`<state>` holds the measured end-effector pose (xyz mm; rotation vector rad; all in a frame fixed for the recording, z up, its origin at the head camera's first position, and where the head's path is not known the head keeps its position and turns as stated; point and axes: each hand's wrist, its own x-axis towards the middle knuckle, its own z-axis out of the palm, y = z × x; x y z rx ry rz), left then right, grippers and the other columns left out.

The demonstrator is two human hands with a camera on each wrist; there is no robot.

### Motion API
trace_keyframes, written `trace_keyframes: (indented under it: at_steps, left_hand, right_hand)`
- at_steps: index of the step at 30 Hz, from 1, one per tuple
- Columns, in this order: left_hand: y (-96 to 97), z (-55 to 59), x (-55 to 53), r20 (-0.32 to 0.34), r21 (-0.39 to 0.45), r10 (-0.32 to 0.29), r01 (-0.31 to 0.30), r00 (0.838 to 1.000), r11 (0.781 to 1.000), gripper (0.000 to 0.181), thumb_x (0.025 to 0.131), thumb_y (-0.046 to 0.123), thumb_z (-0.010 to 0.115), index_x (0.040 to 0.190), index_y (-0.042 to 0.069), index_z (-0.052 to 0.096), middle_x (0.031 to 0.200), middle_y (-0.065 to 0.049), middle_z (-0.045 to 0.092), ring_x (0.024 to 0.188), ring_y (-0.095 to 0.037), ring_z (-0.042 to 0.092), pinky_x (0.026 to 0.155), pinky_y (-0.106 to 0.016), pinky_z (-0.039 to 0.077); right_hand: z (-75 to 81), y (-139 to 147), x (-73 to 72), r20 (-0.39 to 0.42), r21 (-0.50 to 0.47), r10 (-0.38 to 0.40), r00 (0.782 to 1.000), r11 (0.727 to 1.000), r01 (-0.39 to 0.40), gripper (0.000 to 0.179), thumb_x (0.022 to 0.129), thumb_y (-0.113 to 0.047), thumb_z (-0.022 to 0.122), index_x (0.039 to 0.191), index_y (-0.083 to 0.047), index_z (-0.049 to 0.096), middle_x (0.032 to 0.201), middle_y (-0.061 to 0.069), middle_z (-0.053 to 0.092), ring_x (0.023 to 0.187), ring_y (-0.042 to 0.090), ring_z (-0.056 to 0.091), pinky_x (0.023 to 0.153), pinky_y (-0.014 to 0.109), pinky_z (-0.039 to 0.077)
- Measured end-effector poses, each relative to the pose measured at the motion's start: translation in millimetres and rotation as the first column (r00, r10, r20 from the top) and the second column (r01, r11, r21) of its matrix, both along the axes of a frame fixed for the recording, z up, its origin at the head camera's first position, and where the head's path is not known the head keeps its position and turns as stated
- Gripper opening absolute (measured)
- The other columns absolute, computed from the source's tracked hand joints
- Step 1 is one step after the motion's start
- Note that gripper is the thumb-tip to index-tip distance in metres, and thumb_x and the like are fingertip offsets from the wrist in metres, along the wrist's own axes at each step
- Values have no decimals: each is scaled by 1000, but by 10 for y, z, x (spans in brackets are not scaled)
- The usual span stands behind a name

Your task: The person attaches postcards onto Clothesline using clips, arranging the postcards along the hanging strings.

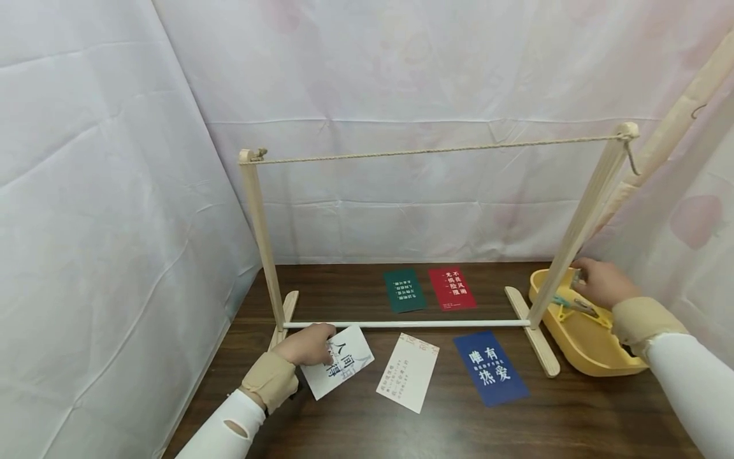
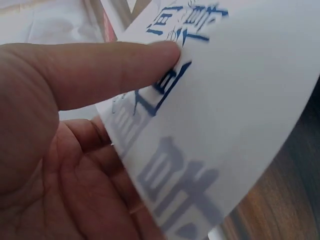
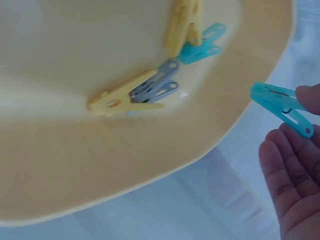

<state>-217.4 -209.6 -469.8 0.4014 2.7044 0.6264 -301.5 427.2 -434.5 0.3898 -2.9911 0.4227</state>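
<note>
My left hand [image 1: 309,345] pinches a white card with dark Chinese characters [image 1: 351,358] by its left side, thumb on the printed face and fingers behind, as the left wrist view shows. The card is tilted up there. My right hand [image 1: 608,284] is over the far end of a yellow plastic basin [image 1: 602,365]. In the right wrist view it pinches a teal clothespin [image 3: 274,102] between thumb and fingers, beside the basin's rim. Inside the basin lie yellow clothespins [image 3: 112,102], a grey one [image 3: 154,84] and another teal one [image 3: 202,50].
A wooden frame with a rope [image 1: 436,151] strung between two posts stands on the dark table [image 1: 447,424]. A white rod [image 1: 401,324] joins the posts low down. Green [image 1: 405,291], red [image 1: 452,289], cream [image 1: 408,373] and blue [image 1: 491,368] cards lie about it.
</note>
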Motion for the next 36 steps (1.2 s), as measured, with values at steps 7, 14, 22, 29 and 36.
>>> trace_keyframes:
  at_steps: [7,14,22,29,36]
  left_hand:
    - [17,49,20,-79,-26,-107,106,991,994,20,85,-11,67,98,3,68,79,-5,63,71,-16,56,65,-34,47]
    - [29,72,72,-124,-23,-93,91,988,996,29,98,-8,59,126,-9,68,102,-14,74,89,-22,68,90,-48,60]
    - [-9,90,62,-198,11,-89,93,976,996,10,101,-5,57,105,1,65,76,-2,59,62,-13,52,58,-32,45]
    - [-22,99,49,-261,71,-53,74,964,995,10,104,0,61,96,6,58,75,-2,60,61,-11,53,54,-27,42]
    - [-7,67,36,-334,157,36,18,942,987,6,103,-1,63,105,4,63,92,-9,76,76,-11,69,62,-28,53]
  right_hand:
    - [64,-36,87,-46,-127,-41,998,991,35,41,99,-8,73,128,19,60,109,43,69,100,61,67,83,70,57]
    - [134,-78,179,-130,-183,-54,990,983,30,39,99,-5,75,128,17,62,108,40,72,96,58,70,75,57,62]
    - [250,-191,264,-217,-287,-84,973,958,19,39,96,-1,79,127,16,62,107,39,74,79,-4,67,64,3,42]
    - [355,-246,331,-337,-326,-105,936,945,-12,29,91,6,81,116,12,68,101,37,75,79,-31,43,65,-1,40]
    - [520,-277,448,-371,-390,-150,917,921,-7,32,91,5,80,121,11,69,88,5,78,78,-32,46,67,-2,41]
